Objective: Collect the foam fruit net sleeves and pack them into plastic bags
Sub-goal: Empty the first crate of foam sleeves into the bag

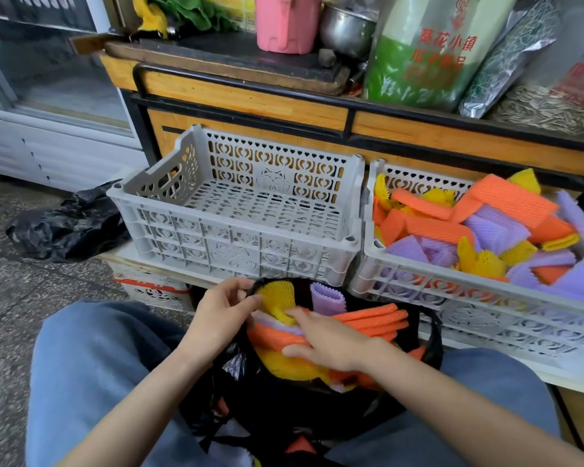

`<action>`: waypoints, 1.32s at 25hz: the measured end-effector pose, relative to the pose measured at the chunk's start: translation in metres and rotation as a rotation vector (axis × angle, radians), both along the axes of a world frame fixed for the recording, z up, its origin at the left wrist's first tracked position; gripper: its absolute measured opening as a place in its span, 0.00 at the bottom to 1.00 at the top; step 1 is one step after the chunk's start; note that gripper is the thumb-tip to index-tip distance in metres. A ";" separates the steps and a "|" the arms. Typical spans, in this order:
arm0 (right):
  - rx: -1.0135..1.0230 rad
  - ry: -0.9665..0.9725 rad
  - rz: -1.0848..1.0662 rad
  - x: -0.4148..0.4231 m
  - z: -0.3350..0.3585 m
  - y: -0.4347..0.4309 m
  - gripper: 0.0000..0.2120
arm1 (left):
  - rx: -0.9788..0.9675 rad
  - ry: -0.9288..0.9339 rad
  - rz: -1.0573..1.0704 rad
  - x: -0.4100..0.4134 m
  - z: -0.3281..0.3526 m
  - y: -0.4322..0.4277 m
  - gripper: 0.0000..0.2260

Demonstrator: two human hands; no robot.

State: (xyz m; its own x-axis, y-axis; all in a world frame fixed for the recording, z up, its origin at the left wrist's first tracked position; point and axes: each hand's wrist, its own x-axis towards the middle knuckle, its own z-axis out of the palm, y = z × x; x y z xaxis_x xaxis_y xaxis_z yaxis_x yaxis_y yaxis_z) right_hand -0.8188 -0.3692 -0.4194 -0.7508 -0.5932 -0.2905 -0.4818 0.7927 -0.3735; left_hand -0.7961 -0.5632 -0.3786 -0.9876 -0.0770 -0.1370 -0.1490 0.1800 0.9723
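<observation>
Down between the person's knees, a black bag holds orange, yellow and purple foam sleeves; its lower part is lost in dark folds. The left hand pinches the bag's rim. The right hand lies flat on the sleeves, fingers straight, gripping nothing. More fill a white crate, cut off at the edge, beside a grey crate. A crumpled bag lies on the speckled floor.
</observation>
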 end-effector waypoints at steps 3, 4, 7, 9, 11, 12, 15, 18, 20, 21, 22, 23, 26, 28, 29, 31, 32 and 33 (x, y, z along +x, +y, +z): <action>0.000 0.089 0.117 0.008 0.025 0.023 0.34 | -0.200 0.014 -0.120 -0.015 0.004 0.008 0.07; 0.027 0.109 0.140 0.010 0.031 0.028 0.37 | -0.309 0.049 -0.170 -0.018 0.008 0.013 0.07; -0.018 0.228 0.125 0.004 0.045 0.050 0.36 | -0.759 0.172 -0.323 -0.030 0.024 0.028 0.04; -0.182 0.395 0.029 -0.011 0.058 0.074 0.25 | -0.943 0.298 -0.337 -0.043 0.036 0.044 0.09; -0.345 0.539 -0.193 -0.034 0.071 0.110 0.17 | -0.865 0.451 -0.366 -0.062 0.046 0.067 0.13; -0.376 0.565 -0.310 -0.048 0.075 0.130 0.15 | -0.810 0.505 -0.401 -0.073 0.050 0.082 0.13; -0.245 0.535 -0.535 -0.096 0.070 0.191 0.18 | -0.735 0.594 -0.486 -0.111 0.054 0.138 0.12; -0.033 0.349 -0.551 -0.127 0.056 0.229 0.31 | -0.682 0.579 -0.526 -0.161 0.052 0.190 0.17; 0.078 0.260 -0.539 -0.139 0.047 0.240 0.39 | -0.700 0.522 -0.533 -0.197 0.048 0.210 0.21; 0.102 0.249 -0.545 -0.143 0.044 0.243 0.40 | -0.717 0.498 -0.533 -0.214 0.046 0.217 0.22; 0.113 0.256 -0.558 -0.147 0.042 0.245 0.39 | -0.745 0.490 -0.539 -0.228 0.044 0.222 0.24; 0.123 0.276 -0.569 -0.151 0.041 0.246 0.38 | -0.793 0.493 -0.555 -0.240 0.043 0.226 0.25; 0.184 0.362 -0.578 -0.161 0.045 0.248 0.29 | -1.019 0.473 -0.662 -0.269 0.038 0.231 0.26; 0.170 0.395 -0.649 -0.166 0.054 0.250 0.23 | -1.198 0.478 -0.671 -0.284 0.034 0.232 0.25; 0.136 0.412 -0.697 -0.167 0.059 0.251 0.22 | -1.270 0.503 -0.640 -0.290 0.033 0.232 0.23; 0.054 0.469 -0.769 -0.170 0.070 0.254 0.19 | -1.372 0.581 -0.547 -0.296 0.034 0.235 0.17; 0.007 0.507 -0.799 -0.170 0.076 0.256 0.17 | -1.393 0.623 -0.504 -0.297 0.035 0.237 0.15; -0.044 0.548 -0.833 -0.170 0.080 0.257 0.16 | -1.372 0.658 -0.473 -0.296 0.038 0.237 0.14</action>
State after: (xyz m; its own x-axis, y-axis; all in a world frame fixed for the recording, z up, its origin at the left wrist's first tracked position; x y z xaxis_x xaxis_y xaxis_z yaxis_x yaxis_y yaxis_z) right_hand -0.9888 -0.1124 -0.3389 -0.9559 0.1821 0.2304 0.1073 0.9469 -0.3032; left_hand -1.0925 -0.3257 -0.3406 -0.8137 0.5396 0.2160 0.5338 0.8409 -0.0896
